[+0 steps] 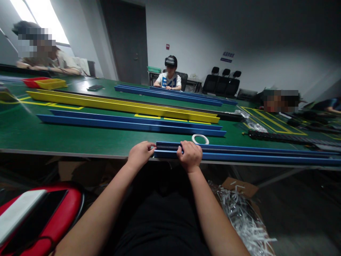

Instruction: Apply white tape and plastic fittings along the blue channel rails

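Note:
A long blue channel (253, 157) lies along the table's near edge, with a dark strip (167, 146) running inside it. At its left end, my left hand (140, 155) is closed, thumb and forefinger pinched against the channel's end; what lies between them is too small to make out. My right hand (190, 155) is curled over the same channel a little further right, its fingers wrapped down into it. Just behind that hand, a white ring-shaped roll of tape (200, 139) lies flat on the green table (106, 140).
Beyond lie another blue channel pair (128, 124), yellow channels (119, 106) and more blue channels (167, 96). Red (33, 81) and yellow trays (52, 84) sit far left. Several people sit around the table. A red stool (66, 202) and a box of white strips (245, 217) stand below.

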`<state>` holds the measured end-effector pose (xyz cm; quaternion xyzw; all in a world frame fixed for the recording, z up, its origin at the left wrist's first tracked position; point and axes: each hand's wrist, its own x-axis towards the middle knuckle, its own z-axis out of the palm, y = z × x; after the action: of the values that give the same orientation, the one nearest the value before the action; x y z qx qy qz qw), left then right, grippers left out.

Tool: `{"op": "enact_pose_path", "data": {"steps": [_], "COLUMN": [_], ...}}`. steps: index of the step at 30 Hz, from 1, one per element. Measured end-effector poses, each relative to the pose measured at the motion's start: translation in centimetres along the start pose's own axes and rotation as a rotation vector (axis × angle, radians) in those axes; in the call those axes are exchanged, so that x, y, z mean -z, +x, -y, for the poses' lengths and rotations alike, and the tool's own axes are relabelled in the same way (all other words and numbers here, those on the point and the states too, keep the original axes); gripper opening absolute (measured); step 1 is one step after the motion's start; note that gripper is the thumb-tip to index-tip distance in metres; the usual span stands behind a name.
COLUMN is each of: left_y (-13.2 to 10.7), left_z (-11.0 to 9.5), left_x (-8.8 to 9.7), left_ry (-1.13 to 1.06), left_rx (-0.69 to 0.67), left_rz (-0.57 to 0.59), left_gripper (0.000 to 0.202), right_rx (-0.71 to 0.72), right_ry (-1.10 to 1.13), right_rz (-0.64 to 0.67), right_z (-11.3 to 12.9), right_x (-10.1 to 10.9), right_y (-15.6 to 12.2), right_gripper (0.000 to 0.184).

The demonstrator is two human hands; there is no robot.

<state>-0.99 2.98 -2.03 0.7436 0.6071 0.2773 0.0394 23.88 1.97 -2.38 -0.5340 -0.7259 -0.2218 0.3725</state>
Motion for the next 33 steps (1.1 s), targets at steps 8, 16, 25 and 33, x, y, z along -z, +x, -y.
{"op": "enact_pose_path", "data": {"steps": [8,16,25,33], "left_y": [0.2,0.1,0.3,2.0], "left_z": [-0.2,-0.2,0.1,-1.0], "left_x": [0.0,0.0,0.0,1.8], "left_ry": [0.015,-0.012,-0.156,-0.159], "left_rx": [0.009,-0.049,-0.146,-0.241], "left_rz": [0.031,0.042,0.017,0.033], "left_gripper": [0.027,0.028,0.028,0.029], "right_rx": [-0.005,0.004,-0.015,-0.088], "right_ry": [-0.003,-0.012,0.004,0.054], "right_rz": [0.007,0.015,0.024,0.080], "right_z": [0.1,0.1,0.2,1.0], "right_x": [0.1,0.1,0.4,2.2], "right_y": [0.0,0.0,0.2,1.2], "right_gripper": [0.029,0.029,0.029,0.021]}}
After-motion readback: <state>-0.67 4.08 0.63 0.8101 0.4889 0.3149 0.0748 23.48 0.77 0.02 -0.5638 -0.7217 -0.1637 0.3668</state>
